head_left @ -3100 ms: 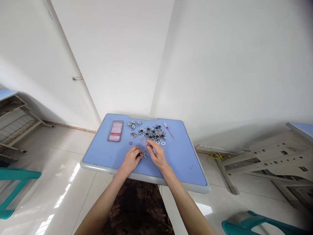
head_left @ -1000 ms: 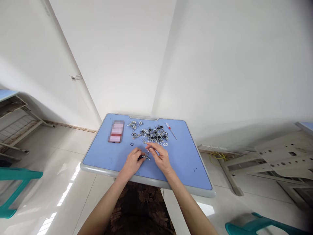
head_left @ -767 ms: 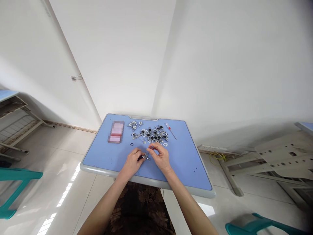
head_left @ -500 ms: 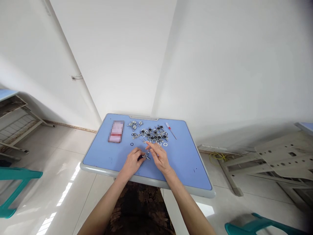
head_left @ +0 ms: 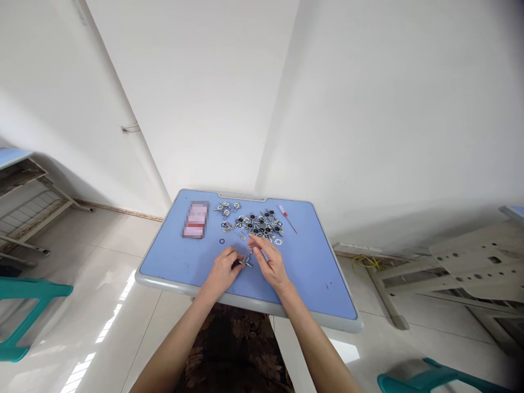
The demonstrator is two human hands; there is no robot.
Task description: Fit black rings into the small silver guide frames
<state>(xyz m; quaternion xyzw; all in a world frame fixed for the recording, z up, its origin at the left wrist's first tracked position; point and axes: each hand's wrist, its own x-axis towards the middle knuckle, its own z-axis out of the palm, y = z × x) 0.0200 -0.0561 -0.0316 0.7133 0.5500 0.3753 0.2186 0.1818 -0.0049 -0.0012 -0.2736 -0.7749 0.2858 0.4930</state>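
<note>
My left hand (head_left: 224, 268) is closed on a small metal part (head_left: 247, 262) near the front middle of the blue table (head_left: 172, 262). My right hand (head_left: 270, 263) is just right of that part, its thumb and fingers closed around a small shiny piece at the part's upper side, too small to name. Behind the hands lies a pile of metal parts with black round pieces (head_left: 261, 222). A smaller group of metal parts (head_left: 226, 209) sits behind and to the left. One black ring (head_left: 221, 241) lies alone on the table.
A screwdriver with a red-and-clear handle (head_left: 285, 214) lies right of the pile. A blurred pink and red packet (head_left: 195, 220) is at the left. Green stools (head_left: 33, 289) and a metal frame (head_left: 450, 273) stand beyond the table.
My right hand has shifted slightly to the right, and its fingers have changed their pose. My left hand still holds the metal part. The view has moved a little.
</note>
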